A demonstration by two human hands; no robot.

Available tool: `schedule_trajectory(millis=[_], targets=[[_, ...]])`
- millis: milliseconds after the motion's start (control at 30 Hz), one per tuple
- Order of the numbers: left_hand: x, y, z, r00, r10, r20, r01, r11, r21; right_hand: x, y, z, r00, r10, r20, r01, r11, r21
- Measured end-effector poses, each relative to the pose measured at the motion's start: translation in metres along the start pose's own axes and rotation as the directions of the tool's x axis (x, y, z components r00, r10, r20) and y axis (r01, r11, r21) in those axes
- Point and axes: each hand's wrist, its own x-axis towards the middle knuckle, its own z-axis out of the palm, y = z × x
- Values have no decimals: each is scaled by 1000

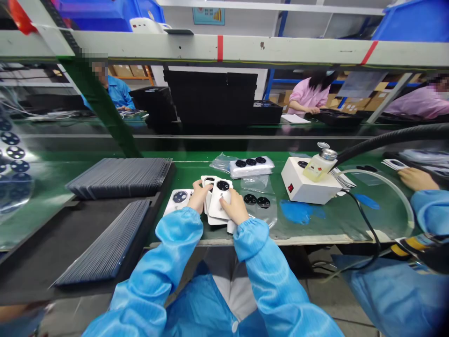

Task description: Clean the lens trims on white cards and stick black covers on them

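My right hand [237,207] is closed on a white phone back cover [218,206] with a round black camera ring, its thumb lying across the front. My left hand [199,196] is curled at the left edge of more white covers [209,182] directly behind that one; its fingertips are partly hidden. Another white cover [172,202] with a dark ring lies on the bench, left of my left hand. Just right of my hands, black camera rings [257,201] lie on clear plastic film. Beyond them sits a bagged white stack [251,167] topped with three black rings.
At left, a black tray [101,210] holds rows of thin grey panels [119,175]. A white box [308,182] carries a bottle of yellowish liquid [319,164]. Blue film [296,211], a black hose and cables lie to the right. A co-worker's hand [417,179] is at far right.
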Motion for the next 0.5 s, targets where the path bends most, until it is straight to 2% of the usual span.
schedule_trajectory(millis=[133, 200, 300, 500], targets=[[-2, -8, 10, 995, 89, -33, -88, 996, 24, 0, 0, -3, 1000, 15, 6, -15, 1000, 10], [-1, -10, 15, 995, 93, -42, -93, 996, 19, -1, 0, -5, 1000, 19, 10, -19, 1000, 15], [3, -10, 18, 999, 43, -34, -43, 999, -7, -1, 0, -6, 1000, 23, 14, -24, 999, 28], [14, -9, 9, 997, -76, -17, 75, 994, -77, 0, 3, -5, 1000, 8, 7, -9, 997, 71]])
